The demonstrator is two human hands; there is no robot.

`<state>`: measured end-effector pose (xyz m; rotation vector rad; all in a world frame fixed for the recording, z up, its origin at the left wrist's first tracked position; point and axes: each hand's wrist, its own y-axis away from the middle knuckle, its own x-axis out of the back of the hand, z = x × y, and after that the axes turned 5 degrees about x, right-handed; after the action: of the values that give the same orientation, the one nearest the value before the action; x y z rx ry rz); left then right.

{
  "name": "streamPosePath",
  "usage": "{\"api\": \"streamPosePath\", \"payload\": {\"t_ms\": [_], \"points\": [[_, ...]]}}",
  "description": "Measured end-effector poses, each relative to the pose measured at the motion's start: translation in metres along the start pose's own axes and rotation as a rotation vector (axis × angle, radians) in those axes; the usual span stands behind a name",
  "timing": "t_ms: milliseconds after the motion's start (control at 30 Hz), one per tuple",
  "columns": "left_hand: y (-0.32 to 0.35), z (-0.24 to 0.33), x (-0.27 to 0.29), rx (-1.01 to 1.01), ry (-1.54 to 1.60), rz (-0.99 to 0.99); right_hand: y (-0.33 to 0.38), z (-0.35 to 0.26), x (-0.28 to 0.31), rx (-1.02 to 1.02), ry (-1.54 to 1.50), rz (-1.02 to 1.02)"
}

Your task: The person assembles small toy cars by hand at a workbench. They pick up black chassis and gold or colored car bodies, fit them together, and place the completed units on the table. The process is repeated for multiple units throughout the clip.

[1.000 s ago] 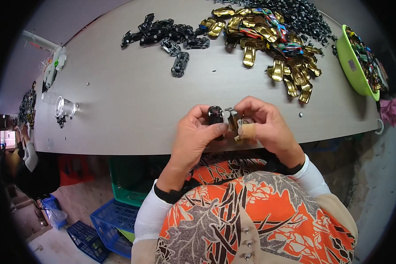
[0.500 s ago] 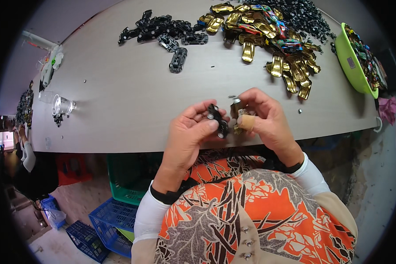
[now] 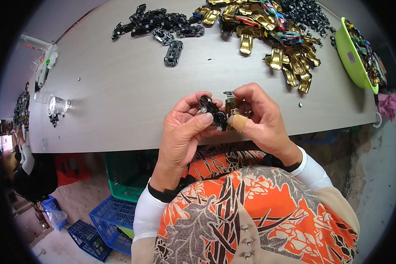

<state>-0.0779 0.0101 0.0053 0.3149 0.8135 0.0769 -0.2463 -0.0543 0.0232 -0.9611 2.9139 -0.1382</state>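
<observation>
OK, left hand (image 3: 180, 125) had fingers pinched around black chassis (image 3: 213, 112); right hand (image 3: 267, 116) gripped gold shell (image 3: 230, 104) just beside it, over table's (image 3: 119, 97) near edge. Contact between parts unclear.

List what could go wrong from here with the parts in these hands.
1. The black wheeled part, pinched in the left hand near the table's front edge, could slip and fall off.
2. The tan wrap on the right thumb might dull the right hand's feel for the gold-toned part it holds.
</observation>
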Motion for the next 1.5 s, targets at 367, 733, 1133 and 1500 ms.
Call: {"api": "streamPosePath", "payload": {"t_ms": [367, 733, 1133, 1500], "points": [[0.008, 0.002, -0.013, -0.118, -0.19, 0.049, -0.004, -0.012, 0.0, 0.166, 0.292, -0.135], [0.008, -0.006, -0.012, -0.213, -0.439, 0.009, -0.005, -0.011, 0.001, 0.208, 0.294, -0.147], [0.011, -0.003, -0.008, -0.041, -0.368, -0.063, -0.005, -0.006, 0.014, 0.352, 0.389, -0.163], [0.011, -0.001, -0.006, 0.165, -0.336, -0.043, 0.002, -0.013, 0.026, -0.149, -0.175, -0.285]]}}
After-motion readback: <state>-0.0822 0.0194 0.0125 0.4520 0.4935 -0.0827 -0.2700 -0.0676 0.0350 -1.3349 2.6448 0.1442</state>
